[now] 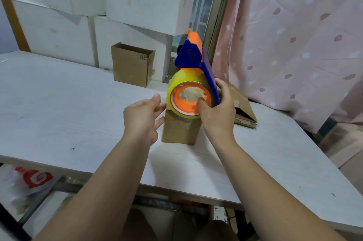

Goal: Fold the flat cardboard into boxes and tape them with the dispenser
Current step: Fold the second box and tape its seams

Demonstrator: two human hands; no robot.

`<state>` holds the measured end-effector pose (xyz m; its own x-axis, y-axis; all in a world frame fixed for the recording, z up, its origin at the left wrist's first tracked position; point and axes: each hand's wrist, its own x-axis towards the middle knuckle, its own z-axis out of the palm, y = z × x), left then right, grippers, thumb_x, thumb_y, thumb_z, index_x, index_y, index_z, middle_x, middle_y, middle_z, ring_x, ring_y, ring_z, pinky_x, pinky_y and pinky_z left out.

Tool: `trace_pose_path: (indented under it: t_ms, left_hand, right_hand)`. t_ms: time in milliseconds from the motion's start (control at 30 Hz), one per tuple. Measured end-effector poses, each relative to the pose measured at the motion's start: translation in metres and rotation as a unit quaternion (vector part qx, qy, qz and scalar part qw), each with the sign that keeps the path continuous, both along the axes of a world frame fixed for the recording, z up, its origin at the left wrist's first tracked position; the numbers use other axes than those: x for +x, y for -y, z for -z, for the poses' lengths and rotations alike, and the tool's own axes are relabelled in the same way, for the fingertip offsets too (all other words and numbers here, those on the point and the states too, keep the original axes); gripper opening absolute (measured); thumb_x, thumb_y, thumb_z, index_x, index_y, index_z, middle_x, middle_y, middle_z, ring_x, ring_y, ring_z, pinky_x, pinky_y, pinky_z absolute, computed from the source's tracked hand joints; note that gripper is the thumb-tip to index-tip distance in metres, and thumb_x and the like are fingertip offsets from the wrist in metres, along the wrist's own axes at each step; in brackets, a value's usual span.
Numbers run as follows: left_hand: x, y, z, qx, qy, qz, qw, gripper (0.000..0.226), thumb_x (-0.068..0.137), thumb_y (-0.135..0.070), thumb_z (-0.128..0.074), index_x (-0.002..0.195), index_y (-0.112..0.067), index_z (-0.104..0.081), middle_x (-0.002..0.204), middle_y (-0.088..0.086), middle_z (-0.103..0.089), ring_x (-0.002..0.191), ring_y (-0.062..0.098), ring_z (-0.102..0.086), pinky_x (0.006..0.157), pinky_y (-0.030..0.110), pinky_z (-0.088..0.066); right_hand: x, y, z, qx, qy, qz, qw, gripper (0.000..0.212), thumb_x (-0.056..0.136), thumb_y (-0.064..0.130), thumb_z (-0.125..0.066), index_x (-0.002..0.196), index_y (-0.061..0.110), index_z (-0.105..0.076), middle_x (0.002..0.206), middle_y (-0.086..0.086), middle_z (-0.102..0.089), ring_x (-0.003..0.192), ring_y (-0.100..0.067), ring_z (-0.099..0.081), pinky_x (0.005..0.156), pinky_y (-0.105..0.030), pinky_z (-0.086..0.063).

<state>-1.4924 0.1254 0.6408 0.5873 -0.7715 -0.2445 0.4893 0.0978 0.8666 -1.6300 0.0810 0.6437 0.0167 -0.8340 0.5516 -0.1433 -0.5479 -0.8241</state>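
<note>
- White table (pixel 59 103) spreads under both hands.
- Blue-and-orange tape dispenser (pixel 193 60) is upright in the right hand (pixel 218 115), with the thumb hooked into the yellow roll's core and the fingers curled behind the frame.
- Open box (pixel 130 66) stands well beyond the left hand (pixel 143 117).
- Flat cardboard (pixel 242 107) lies just beyond the right hand.
- Small brown box (pixel 180 130) sits between the hands, under the roll.
- The left hand's straight, spread fingers touch that box's left side.

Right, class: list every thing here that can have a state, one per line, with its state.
small box: folded, closed on top.
tape dispenser: resting on small box, held.
back box: top open.
flat cardboard: unfolded, lying flat.
left hand: open, against small box.
right hand: gripping tape dispenser.
</note>
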Motion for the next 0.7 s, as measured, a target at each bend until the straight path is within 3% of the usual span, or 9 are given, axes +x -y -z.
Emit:
trace_pose_path:
  t_ms: [200,367,533,700]
  left_hand:
    - [-0.009,-0.001,0.005,-0.016,-0.019,-0.047,0.999,0.012,0.086,-0.017,-0.068,0.076,-0.017,-0.063,0.054,-0.010,-0.067,0.061,0.004,-0.069,0.062,0.026,-0.057]
    - [-0.021,-0.005,0.012,-0.019,-0.027,-0.086,0.996,0.017,0.086,-0.016,-0.069,0.070,-0.019,-0.065,0.080,0.002,-0.071,0.077,0.013,-0.069,0.065,0.021,-0.054]
    - [-0.018,-0.005,0.012,-0.028,-0.037,-0.090,0.995,0.011,0.089,-0.013,-0.064,0.079,-0.018,-0.065,0.075,0.003,-0.069,0.077,0.014,-0.070,0.072,0.025,-0.057]
    - [-0.018,-0.003,0.016,-0.027,-0.003,-0.093,0.995,0.012,0.089,-0.013,-0.064,0.079,-0.018,-0.065,0.075,0.001,-0.069,0.071,0.009,-0.070,0.068,0.022,-0.056]
  right_hand:
    - [0.002,-0.002,0.000,-0.002,0.005,-0.011,1.000,0.052,0.082,0.005,-0.069,0.120,0.033,-0.049,0.101,0.027,-0.053,0.094,0.014,-0.053,0.065,-0.006,-0.048]
    - [0.001,0.000,-0.004,0.058,0.078,-0.050,0.994,0.037,0.081,0.015,-0.072,0.097,0.042,-0.054,0.088,0.027,-0.058,0.081,0.017,-0.056,0.054,-0.004,-0.044]
    - [0.000,0.005,-0.010,0.074,0.080,-0.052,0.993,0.034,0.084,0.019,-0.071,0.110,0.038,-0.059,0.102,0.014,-0.065,0.098,-0.007,-0.061,0.067,-0.014,-0.050]
    - [0.000,0.006,-0.008,0.062,0.066,-0.052,0.994,0.036,0.087,0.023,-0.068,0.121,0.031,-0.062,0.111,0.009,-0.067,0.105,-0.010,-0.061,0.069,-0.013,-0.053]
